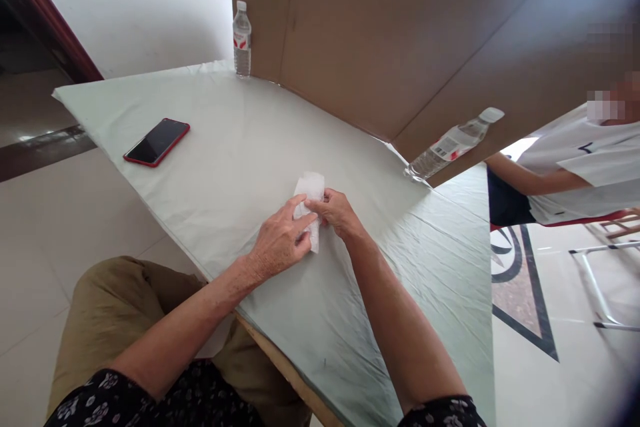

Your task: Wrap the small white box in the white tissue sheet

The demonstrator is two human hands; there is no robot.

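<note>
The surface (210, 140) is pale green; the tissue (311, 185) is white. The phone (157, 142) has a black screen and red edge. White caps top the clear bottles (242, 43), their labels white and red. The board (350, 33) is brown, the trousers (110, 307) khaki, the sleeves (103, 400) black with pale flowers.

cloth-covered table (215, 127) | red-edged phone (157, 141) | two bottles (243, 43) (445, 148) | standing cardboard (345, 40)

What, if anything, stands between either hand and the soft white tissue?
Nothing visible: the left hand and right hand both touch the soft white tissue. The flat black phone with red edges lies off to the side.
</note>
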